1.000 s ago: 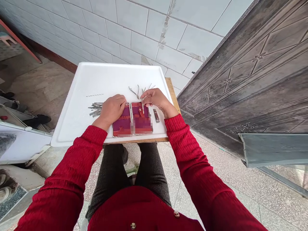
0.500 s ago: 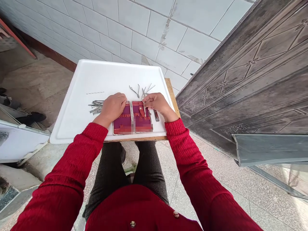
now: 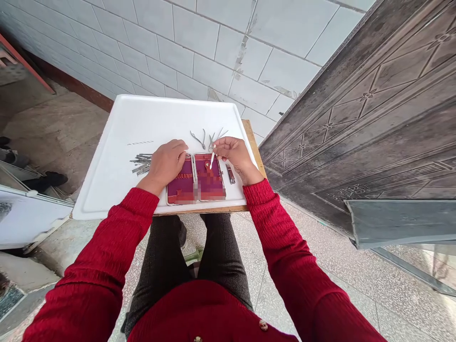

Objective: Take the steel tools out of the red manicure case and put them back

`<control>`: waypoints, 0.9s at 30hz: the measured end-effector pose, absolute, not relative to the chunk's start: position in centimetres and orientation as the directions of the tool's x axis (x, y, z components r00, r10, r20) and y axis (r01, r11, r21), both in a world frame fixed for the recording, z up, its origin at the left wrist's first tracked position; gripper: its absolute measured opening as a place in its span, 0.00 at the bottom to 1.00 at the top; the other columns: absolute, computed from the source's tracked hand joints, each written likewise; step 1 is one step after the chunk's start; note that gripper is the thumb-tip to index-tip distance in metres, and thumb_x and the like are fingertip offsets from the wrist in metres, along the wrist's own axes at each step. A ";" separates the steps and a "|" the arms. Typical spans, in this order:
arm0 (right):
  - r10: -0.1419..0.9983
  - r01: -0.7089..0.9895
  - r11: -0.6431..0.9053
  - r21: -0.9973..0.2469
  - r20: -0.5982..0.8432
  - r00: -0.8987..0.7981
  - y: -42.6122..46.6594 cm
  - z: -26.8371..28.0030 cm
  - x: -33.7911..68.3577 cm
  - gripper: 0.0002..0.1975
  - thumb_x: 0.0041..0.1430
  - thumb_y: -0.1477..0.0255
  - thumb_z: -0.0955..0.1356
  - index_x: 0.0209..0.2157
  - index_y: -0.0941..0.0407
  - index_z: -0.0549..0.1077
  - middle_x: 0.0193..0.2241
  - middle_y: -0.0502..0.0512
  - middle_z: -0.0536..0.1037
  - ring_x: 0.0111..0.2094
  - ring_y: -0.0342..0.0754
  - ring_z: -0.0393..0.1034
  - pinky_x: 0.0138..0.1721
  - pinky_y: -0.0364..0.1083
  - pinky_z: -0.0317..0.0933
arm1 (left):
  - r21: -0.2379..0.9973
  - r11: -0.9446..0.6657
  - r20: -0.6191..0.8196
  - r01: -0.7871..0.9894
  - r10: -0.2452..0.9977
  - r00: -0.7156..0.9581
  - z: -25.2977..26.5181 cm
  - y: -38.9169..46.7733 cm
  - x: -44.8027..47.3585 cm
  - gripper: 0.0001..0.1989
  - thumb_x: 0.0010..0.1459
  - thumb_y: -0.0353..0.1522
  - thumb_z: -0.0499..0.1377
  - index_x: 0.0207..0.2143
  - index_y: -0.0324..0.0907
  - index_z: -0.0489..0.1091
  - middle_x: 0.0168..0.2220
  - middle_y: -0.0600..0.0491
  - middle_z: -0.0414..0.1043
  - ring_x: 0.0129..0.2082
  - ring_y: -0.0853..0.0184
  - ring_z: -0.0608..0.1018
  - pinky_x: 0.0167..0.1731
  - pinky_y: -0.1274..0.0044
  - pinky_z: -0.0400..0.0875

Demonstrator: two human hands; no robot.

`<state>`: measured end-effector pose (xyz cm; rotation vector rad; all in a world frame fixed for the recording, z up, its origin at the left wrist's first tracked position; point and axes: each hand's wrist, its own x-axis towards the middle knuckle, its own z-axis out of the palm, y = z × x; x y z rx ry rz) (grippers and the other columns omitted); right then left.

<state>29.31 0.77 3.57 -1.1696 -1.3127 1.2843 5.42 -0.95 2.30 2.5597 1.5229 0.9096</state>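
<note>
An open manicure case (image 3: 181,183) with a purple and red lining lies on the white board, its two halves spread side by side. My left hand (image 3: 167,164) is closed over the upper edge of its left half. Above the right half, my right hand (image 3: 233,154) pinches a slim silver manicure tool (image 3: 213,159), its end pointing down at the lining; its exact kind is unclear. A nail clipper (image 3: 230,174) lies just right of the case. Beyond the case are cuticle nippers (image 3: 201,138) and small scissors (image 3: 211,142), partly hidden by my right hand.
Several thin metal tools (image 3: 141,164) are heaped left of my left hand, and a thin rod (image 3: 140,142) lies behind them. The white board (image 3: 103,185) rests on a wooden table (image 3: 253,137) against a tiled wall (image 3: 199,57). A dark metal door (image 3: 342,123) stands at right.
My right hand has shifted the silver tool slightly up and turned it, so its lower end slants left over the right half. My left hand stays on the case.
</note>
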 end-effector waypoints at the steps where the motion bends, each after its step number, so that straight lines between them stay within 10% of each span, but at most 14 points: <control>1: 0.992 -0.006 0.016 -1.000 0.017 -0.123 0.8 3.6 29.1 0.15 0.43 0.68 0.80 0.32 0.57 0.77 0.23 0.48 0.78 0.22 0.39 0.67 0.21 0.39 0.55 | 0.340 -0.525 0.485 0.780 0.809 0.332 2.5 -1.1 5.6 0.15 0.68 0.31 0.50 0.44 0.43 0.77 0.51 0.47 0.80 0.49 0.56 0.79 0.47 0.65 0.74; 15: 0.943 -0.163 0.101 -0.981 0.147 -0.298 -0.2 4.3 27.6 0.21 0.45 0.56 0.81 0.34 0.55 0.78 0.25 0.49 0.79 0.27 0.43 0.72 0.24 0.40 0.60 | 0.854 -0.360 0.221 0.376 0.905 0.364 3.8 -2.9 6.8 0.29 0.64 0.59 0.55 0.43 0.46 0.82 0.47 0.53 0.83 0.47 0.57 0.82 0.50 0.69 0.75; 27: 0.884 -0.198 0.126 -0.972 0.200 -0.423 -0.3 4.2 27.5 0.20 0.48 0.58 0.81 0.36 0.56 0.80 0.26 0.49 0.80 0.26 0.41 0.71 0.25 0.40 0.61 | 0.982 -0.100 0.039 0.157 0.936 0.349 4.8 -3.5 7.0 0.26 0.49 0.53 0.71 0.42 0.45 0.84 0.43 0.48 0.85 0.46 0.57 0.83 0.54 0.64 0.76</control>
